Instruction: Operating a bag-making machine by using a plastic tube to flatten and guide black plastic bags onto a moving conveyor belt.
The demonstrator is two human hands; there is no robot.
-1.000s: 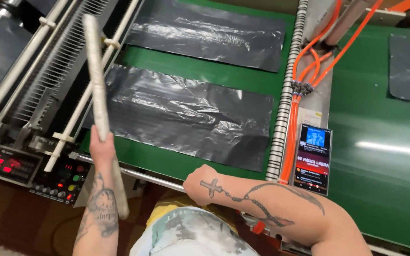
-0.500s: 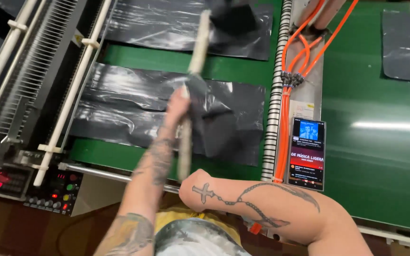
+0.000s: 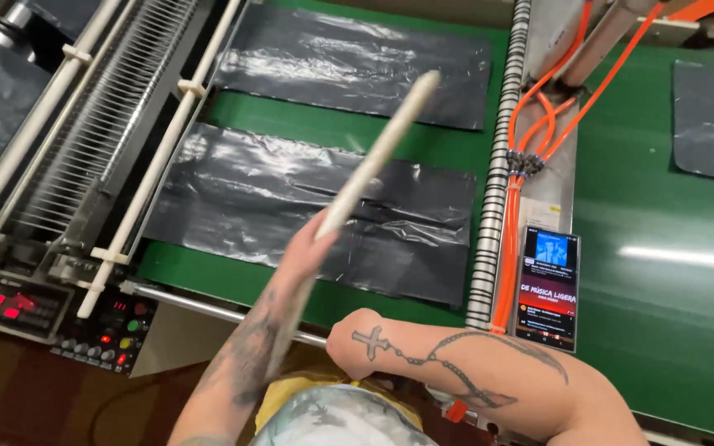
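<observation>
Left hand (image 3: 303,252) closed around a long pale stick (image 3: 378,153), blurred, slanting up and to the right above the nearer black plastic sheet (image 3: 307,206) on the green belt (image 3: 349,132). Right hand hidden below the bent, tattooed right forearm (image 3: 456,367); grip impossible to tell. Second black sheet (image 3: 357,66) farther up the belt, apart from the first. Phone with lit screen (image 3: 549,287) just beside orange hoses (image 3: 507,248). Red-lit control panel (image 3: 59,314) at lower left.

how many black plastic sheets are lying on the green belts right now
3: one far sheet, one near sheet under the stick, one right sheet cut off by the frame; others may be hidden.
</observation>
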